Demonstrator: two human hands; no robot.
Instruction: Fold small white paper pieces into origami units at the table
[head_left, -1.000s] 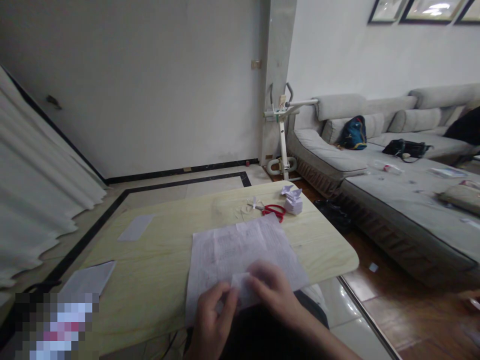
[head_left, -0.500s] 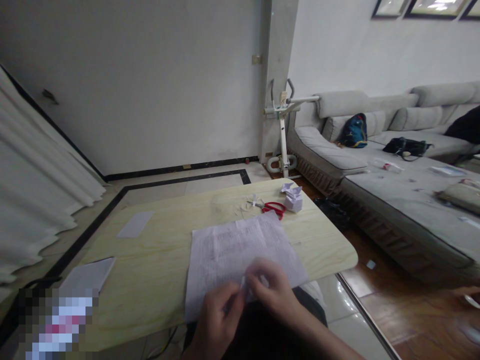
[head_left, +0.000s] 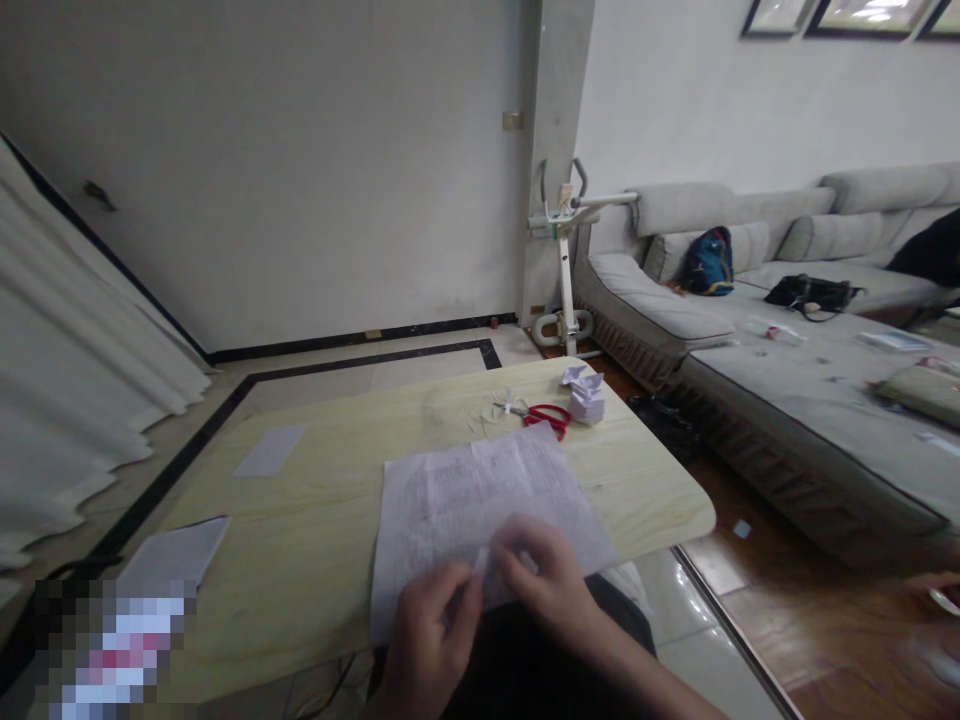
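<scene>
Close to the table's near edge, my left hand pinches a small white piece of folded paper between thumb and forefinger. My right hand is curled just beside it, with a bit of white showing among its fingers; the paper's full shape is hidden. Beneath both hands lies a large creased sheet of printed paper, its near edge reaching the table edge. Past the sheet's far corner are red-handled scissors, thin paper scraps and several folded paper pieces.
The pale wooden table carries a white paper slip and a paper pad on its left side. A grey sofa stands to the right, with an exercise machine behind the table. A white curtain hangs left.
My left hand has shifted slightly left, so the gap between my hands is a little wider and more of the small white paper shows. The things on the table stay put.
</scene>
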